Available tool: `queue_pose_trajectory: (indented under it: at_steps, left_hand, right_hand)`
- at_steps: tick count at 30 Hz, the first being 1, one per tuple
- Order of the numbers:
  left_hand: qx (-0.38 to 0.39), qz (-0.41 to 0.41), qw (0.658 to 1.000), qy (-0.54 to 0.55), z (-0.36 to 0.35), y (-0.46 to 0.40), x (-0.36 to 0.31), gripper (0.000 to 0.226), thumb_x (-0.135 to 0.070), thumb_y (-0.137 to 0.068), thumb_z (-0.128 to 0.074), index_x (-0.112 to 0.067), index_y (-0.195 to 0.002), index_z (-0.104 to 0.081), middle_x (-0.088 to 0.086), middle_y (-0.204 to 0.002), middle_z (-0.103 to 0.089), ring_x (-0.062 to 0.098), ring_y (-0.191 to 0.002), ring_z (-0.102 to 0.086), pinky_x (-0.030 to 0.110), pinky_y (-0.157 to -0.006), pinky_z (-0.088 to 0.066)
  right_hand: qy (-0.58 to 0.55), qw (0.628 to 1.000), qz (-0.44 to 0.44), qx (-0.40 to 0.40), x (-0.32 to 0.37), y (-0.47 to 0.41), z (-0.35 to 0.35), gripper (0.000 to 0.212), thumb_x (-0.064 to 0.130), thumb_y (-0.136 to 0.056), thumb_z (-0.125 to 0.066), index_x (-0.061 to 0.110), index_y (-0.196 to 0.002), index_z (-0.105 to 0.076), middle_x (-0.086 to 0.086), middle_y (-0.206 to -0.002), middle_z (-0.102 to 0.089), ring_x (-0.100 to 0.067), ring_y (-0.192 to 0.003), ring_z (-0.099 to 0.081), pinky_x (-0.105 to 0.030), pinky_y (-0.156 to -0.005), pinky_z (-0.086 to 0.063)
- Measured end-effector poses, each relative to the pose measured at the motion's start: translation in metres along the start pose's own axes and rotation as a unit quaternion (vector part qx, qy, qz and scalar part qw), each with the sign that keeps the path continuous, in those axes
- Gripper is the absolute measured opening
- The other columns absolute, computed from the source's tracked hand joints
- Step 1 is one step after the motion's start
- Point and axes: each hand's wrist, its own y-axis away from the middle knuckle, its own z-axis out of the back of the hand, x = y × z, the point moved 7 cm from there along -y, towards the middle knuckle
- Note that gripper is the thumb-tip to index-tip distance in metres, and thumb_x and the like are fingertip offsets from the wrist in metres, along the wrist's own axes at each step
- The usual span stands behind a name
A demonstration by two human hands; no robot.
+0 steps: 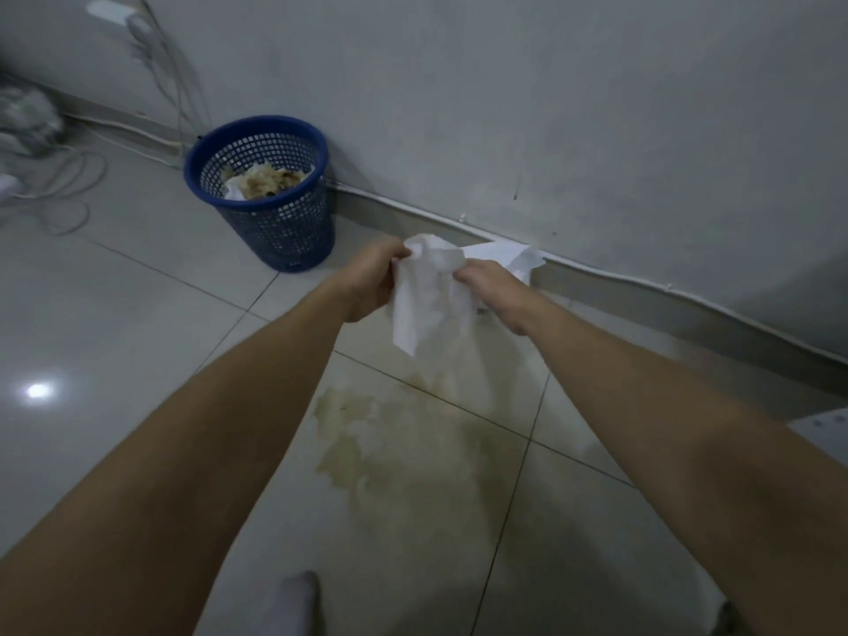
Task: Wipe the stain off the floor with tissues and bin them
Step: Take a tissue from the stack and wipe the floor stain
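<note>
A: Head view, single entry. Landmark is the blue mesh bin [261,190], standing against the skirting. The person's left hand [367,280] and right hand [488,286] are raised just right of the bin, each with its grip pinched on the top edge of one clean white tissue [429,309], which hangs loose between them.

B: And the stain?

A: The stain [394,442], a yellowish film, lies on the floor [137,314] well to the right of the bin and nearer the person, spreading across a tile joint directly under the hanging tissue. Soiled brown tissues [266,181] already sit inside the bin. More white paper [509,257] shows behind the right hand, beside the skirting; whether it is a pack or a loose sheet cannot be told.

B: Judgement on the step?

A: Probably readying the sheet for another wipe. Best folded into a thick pad, since a single ply would likely soak through and tear. Work from the stain's outer edge inward, press into the grout line, then carry the pad cupped to the bin so nothing drips.
</note>
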Motion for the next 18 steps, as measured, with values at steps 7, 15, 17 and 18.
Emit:
queue_pose_trajectory:
  at_steps: [7,15,17,18]
  left_hand:
    - [-0.072,0.065,0.995,-0.010,0.036,0.012,0.031,0.037,-0.038,-0.091,-0.054,-0.010,-0.113,-0.061,0.013,-0.103,-0.069,0.031,-0.091,-0.066,0.037,-0.076,-0.054]
    - [-0.139,0.101,0.985,-0.018,0.067,0.010,0.087,0.041,-0.032,-0.098,-0.048,-0.007,-0.131,-0.049,0.013,-0.123,-0.057,0.032,-0.106,-0.058,0.050,-0.094,-0.050]
    - [-0.147,0.098,0.984,-0.020,0.070,0.008,0.092,0.038,-0.030,-0.099,-0.049,-0.006,-0.129,-0.051,0.016,-0.123,-0.057,0.033,-0.104,-0.058,0.050,-0.092,-0.052]
    - [-0.148,0.086,0.984,-0.042,0.071,0.006,0.090,0.035,-0.028,-0.098,-0.049,-0.007,-0.126,-0.052,0.017,-0.123,-0.057,0.032,-0.102,-0.058,0.049,-0.091,-0.052]
  right_hand:
    - [-0.319,0.936,-0.113,0.095,-0.045,0.028,-0.038,0.050,0.032,-0.082,-0.074,0.014,-0.126,-0.059,-0.008,-0.118,-0.070,-0.028,-0.106,-0.068,-0.045,-0.085,-0.056]
    - [-0.392,0.908,-0.147,0.029,-0.071,0.024,-0.055,0.049,0.026,-0.084,-0.075,0.020,-0.129,-0.057,-0.009,-0.118,-0.070,-0.030,-0.104,-0.069,-0.046,-0.075,-0.058]
    - [-0.380,0.918,-0.109,0.013,-0.073,0.022,-0.062,0.051,0.009,-0.087,-0.070,0.018,-0.133,-0.051,-0.012,-0.125,-0.066,-0.032,-0.105,-0.068,-0.048,-0.080,-0.058]
    - [-0.358,0.928,-0.098,-0.014,-0.074,0.020,-0.061,0.057,0.004,-0.087,-0.068,0.019,-0.137,-0.046,-0.013,-0.130,-0.062,-0.032,-0.106,-0.067,-0.049,-0.084,-0.057]
